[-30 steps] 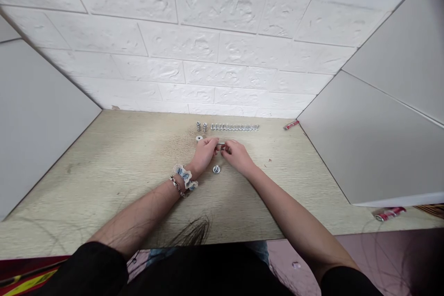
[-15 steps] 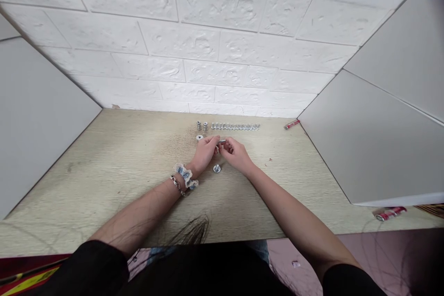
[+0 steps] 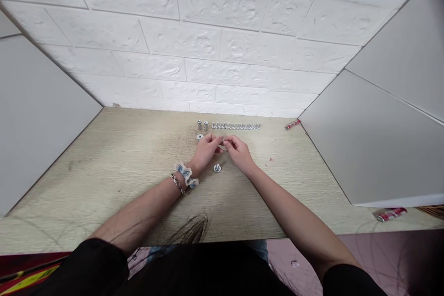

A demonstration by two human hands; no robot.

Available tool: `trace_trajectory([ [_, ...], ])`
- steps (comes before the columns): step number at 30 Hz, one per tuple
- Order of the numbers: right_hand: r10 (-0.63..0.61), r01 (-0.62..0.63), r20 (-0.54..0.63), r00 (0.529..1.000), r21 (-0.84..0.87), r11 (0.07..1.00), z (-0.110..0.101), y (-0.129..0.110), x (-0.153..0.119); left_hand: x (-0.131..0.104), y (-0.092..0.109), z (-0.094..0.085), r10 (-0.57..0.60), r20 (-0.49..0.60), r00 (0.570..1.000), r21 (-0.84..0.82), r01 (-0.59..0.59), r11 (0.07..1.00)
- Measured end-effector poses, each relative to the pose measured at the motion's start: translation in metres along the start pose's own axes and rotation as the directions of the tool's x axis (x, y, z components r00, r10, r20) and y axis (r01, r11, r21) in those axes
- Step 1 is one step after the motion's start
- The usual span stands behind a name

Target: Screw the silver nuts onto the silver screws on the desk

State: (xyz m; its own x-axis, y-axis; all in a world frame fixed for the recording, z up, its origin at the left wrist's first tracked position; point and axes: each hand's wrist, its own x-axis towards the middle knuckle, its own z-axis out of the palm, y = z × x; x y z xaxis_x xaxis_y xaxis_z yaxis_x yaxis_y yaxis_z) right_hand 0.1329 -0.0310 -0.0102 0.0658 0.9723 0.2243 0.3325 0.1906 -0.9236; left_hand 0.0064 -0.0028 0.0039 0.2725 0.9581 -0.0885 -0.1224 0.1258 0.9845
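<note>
My left hand (image 3: 206,149) and my right hand (image 3: 239,152) meet above the middle of the table, fingertips pinched together. Between them is a small silvery metal piece (image 3: 224,141), mostly covered by the fingers, so its exact kind is hidden. Just in front of the hands, a round-flanged metal fitting (image 3: 217,168) rests with its stem up. Beside my left fingers lies a washer-like metal disc (image 3: 200,137) with a hole. Behind it two threaded metal fittings (image 3: 206,125) stand side by side, and a row of screws (image 3: 236,126) runs to the right.
A white brick-pattern wall (image 3: 208,74) closes off the back of the wooden table (image 3: 104,157). Grey panels stand left (image 3: 45,120) and right (image 3: 347,138). One red battery (image 3: 292,124) lies at the back right, another red battery (image 3: 391,214) near the front right edge.
The fingertips of both hands have drawn closer around the metal piece, which now shows less. My right fingers have shifted slightly. The things on the table stay put.
</note>
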Motion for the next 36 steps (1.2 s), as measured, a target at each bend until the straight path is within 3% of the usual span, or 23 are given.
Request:
trace_trajectory([
  [4, 0.002, -0.002, -0.007, 1.0, -0.014, 1.0, 0.0004, 0.0008, 0.0001, -0.0005, 0.0024, 0.0007, -0.036, 0.023, 0.999, -0.088, 0.038, 0.995],
  [11, -0.049, 0.046, -0.049, 0.998, -0.069, 0.997, -0.0023, 0.0046, 0.004, 0.0011, -0.0001, -0.001, -0.077, 0.039, 0.996, -0.087, 0.08, 0.993],
  [20, -0.014, 0.014, -0.031, 0.999, -0.007, 1.0, 0.0004, 0.0004, 0.0011, 0.0005, 0.0019, -0.0026, -0.043, 0.091, 0.995, -0.057, 0.048, 0.997],
  [31, -0.076, 0.079, 0.063, 0.995, -0.06, 0.995, -0.0078, -0.0001, 0.0056, 0.0019, -0.0011, -0.0039, -0.027, 0.149, 0.988, -0.058, 0.036, 0.998],
  [36, -0.099, 0.099, 0.012, 0.995, -0.104, 0.99, -0.0083, -0.0027, 0.0041, 0.0008, -0.0019, -0.0026, -0.028, 0.135, 0.99, -0.041, 0.034, 0.999],
])
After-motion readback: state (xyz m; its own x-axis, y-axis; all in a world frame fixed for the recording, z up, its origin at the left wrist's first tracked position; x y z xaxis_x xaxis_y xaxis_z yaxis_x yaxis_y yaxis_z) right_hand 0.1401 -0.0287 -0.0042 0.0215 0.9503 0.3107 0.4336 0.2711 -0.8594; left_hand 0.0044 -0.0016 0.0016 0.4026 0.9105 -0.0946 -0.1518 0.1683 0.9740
